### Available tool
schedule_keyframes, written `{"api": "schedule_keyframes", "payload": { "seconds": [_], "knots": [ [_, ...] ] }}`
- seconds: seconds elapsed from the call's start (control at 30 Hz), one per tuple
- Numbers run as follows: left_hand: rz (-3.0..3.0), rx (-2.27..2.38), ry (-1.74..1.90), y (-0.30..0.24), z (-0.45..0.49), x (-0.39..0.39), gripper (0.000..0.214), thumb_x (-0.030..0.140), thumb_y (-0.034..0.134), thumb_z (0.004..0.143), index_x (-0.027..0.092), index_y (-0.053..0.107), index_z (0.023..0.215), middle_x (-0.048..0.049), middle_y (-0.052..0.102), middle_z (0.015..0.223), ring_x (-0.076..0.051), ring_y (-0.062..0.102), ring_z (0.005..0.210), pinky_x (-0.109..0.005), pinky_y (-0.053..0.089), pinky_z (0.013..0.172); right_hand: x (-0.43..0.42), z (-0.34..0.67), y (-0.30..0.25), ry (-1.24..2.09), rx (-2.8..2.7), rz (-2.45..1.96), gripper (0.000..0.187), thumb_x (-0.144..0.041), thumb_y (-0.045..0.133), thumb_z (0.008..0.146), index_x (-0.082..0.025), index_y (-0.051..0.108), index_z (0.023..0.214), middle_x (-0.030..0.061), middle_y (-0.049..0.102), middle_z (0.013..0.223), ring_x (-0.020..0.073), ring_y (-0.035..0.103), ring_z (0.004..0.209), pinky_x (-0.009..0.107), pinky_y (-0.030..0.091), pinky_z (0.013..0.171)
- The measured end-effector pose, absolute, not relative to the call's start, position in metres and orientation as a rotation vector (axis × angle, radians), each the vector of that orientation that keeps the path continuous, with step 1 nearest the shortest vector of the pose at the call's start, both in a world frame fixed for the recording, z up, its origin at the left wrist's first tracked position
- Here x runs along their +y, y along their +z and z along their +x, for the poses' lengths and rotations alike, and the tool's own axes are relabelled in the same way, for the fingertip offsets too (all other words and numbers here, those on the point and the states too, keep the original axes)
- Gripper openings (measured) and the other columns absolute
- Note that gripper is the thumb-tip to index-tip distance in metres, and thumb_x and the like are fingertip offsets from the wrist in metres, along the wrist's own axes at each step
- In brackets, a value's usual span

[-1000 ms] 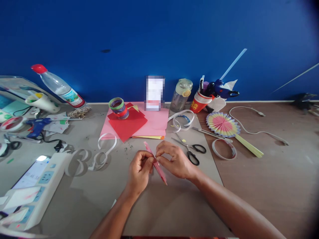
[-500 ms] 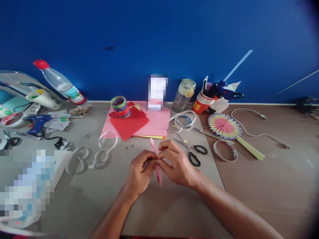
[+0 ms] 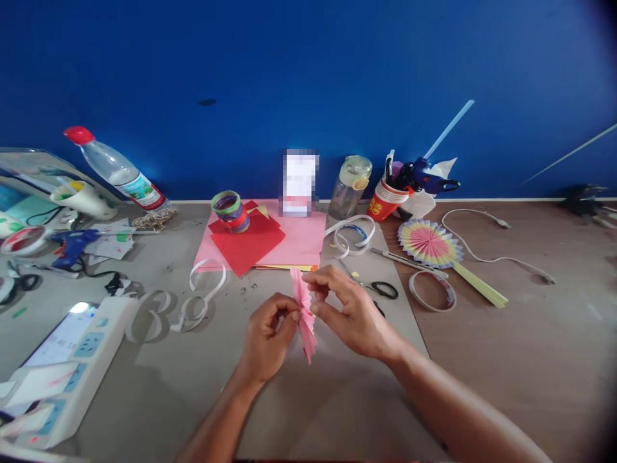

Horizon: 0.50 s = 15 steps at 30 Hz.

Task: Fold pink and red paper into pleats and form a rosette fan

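Observation:
A pink pleated paper strip (image 3: 304, 315) stands nearly upright between my hands, its folds fanned out a little. My left hand (image 3: 267, 333) pinches its middle from the left with thumb and fingers closed. My right hand (image 3: 349, 312) pinches it from the right near the top, fingers curled. Both hands hover just above the grey mat (image 3: 193, 379). Black-handled scissors (image 3: 380, 290) lie right behind my right hand, partly hidden by it.
Pink and red paper sheets (image 3: 270, 241) with a tape roll (image 3: 230, 209) lie behind. A finished paper fan (image 3: 430, 243), white tape rings (image 3: 430, 289), a red cup of tools (image 3: 388, 193), a jar (image 3: 350, 186) and a cable stand right. A bottle (image 3: 116, 168), glue gun (image 3: 72, 244) and power strip (image 3: 62, 366) crowd the left.
The pink strip has swung from a slant to nearly upright and its pleats have spread into a small fan. My right hand has shifted up along it.

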<state>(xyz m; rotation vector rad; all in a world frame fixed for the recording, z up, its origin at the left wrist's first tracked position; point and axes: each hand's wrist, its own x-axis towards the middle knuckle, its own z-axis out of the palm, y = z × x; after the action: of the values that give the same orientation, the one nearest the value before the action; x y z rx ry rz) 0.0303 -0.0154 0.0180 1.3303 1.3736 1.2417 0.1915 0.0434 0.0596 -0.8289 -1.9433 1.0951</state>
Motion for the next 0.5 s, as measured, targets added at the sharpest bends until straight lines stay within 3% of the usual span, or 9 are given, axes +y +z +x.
{"api": "schedule_keyframes", "payload": {
  "seconds": [0.1, 0.2, 0.27, 0.5],
  "knots": [
    [1.140, 1.273, 1.244, 0.019, 0.030, -0.014, 0.014, 0.028, 0.056, 0.085, 0.017, 0.057, 0.076, 0.0025, 0.050, 0.065, -0.008, 0.045, 0.056, -0.021, 0.037, 0.053, 0.047, 0.188, 0.052, 1.230, -1.987, -0.930, 0.031, -0.009, 0.059, 0.077, -0.020, 0.061, 0.106, 0.0036, 0.058, 0.093, 0.0131, 0.055, 0.078, 0.028, 0.047, 0.074],
    [0.992, 1.228, 1.224, 0.021, 0.030, -0.012, 0.020, 0.034, 0.063, 0.080, 0.016, 0.057, 0.074, 0.0034, 0.049, 0.060, -0.008, 0.044, 0.052, -0.020, 0.037, 0.051, 0.046, 0.182, 0.045, 1.251, -1.951, -0.957, 0.015, -0.006, 0.057, 0.076, -0.018, 0.063, 0.080, 0.0009, 0.059, 0.078, 0.0122, 0.055, 0.073, 0.026, 0.045, 0.067],
    [0.918, 1.186, 1.203, 0.020, 0.029, -0.011, 0.022, 0.035, 0.066, 0.077, 0.016, 0.056, 0.072, 0.0035, 0.051, 0.059, -0.008, 0.045, 0.052, -0.020, 0.038, 0.051, 0.043, 0.179, 0.042, 1.247, -1.915, -0.945, 0.016, -0.005, 0.055, 0.076, -0.018, 0.060, 0.069, -0.0004, 0.057, 0.071, 0.0115, 0.054, 0.068, 0.024, 0.043, 0.063],
    [0.740, 1.082, 1.203, 0.021, 0.027, -0.008, 0.018, 0.026, 0.070, 0.074, 0.015, 0.056, 0.070, 0.0032, 0.054, 0.063, -0.006, 0.046, 0.054, -0.019, 0.037, 0.053, 0.038, 0.179, 0.047, 1.072, -1.997, -0.665, 0.015, -0.006, 0.053, 0.077, -0.019, 0.058, 0.072, 0.0016, 0.057, 0.070, 0.0128, 0.053, 0.067, 0.026, 0.044, 0.064]
  ]
}}
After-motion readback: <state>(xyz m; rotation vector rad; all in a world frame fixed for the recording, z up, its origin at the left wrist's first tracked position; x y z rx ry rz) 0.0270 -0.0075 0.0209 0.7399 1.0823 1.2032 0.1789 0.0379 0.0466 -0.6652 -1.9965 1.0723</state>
